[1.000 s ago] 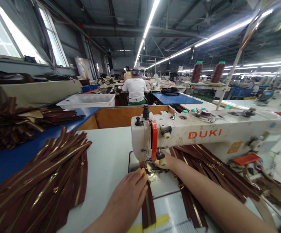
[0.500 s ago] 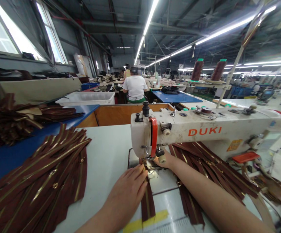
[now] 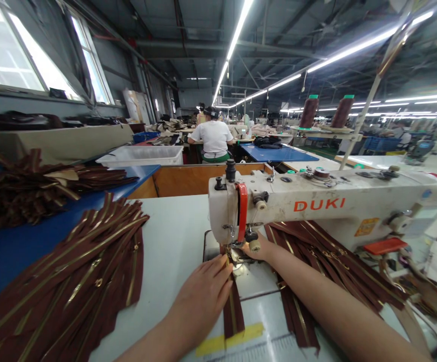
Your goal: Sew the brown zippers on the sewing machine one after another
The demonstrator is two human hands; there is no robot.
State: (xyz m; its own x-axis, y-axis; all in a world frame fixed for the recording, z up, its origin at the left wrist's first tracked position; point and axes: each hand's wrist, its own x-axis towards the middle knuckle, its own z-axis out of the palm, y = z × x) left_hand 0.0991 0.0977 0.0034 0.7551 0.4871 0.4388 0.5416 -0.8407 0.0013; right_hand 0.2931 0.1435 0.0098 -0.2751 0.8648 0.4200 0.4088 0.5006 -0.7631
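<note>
A brown zipper [image 3: 234, 314] with a gold line of teeth lies lengthwise under the needle area of a white sewing machine [image 3: 274, 198] lettered DUKI. My left hand [image 3: 206, 286] presses on its left side just before the presser foot, fingers together and closed on the tape. My right hand [image 3: 258, 249] reaches behind the machine head, beside the presser foot; its fingertips are hidden there. The zipper's near end hangs loose toward me. Under my right forearm lies a pile of brown zippers [image 3: 312, 256] with gold sliders.
Another heap of brown zippers [image 3: 71, 271] covers the left of the white table [image 3: 173, 216]. More bundled strips [image 3: 33, 186] sit on a blue surface further left. Two thread cones [image 3: 309, 111] stand behind the machine. Ahead, a person in a white shirt [image 3: 212, 137] sits near a white bin [image 3: 143, 155].
The view has shifted slightly, moving the scene a little to the right. The zipper's near end seems marginally further forward. Both hands keep nearly the same place by the needle.
</note>
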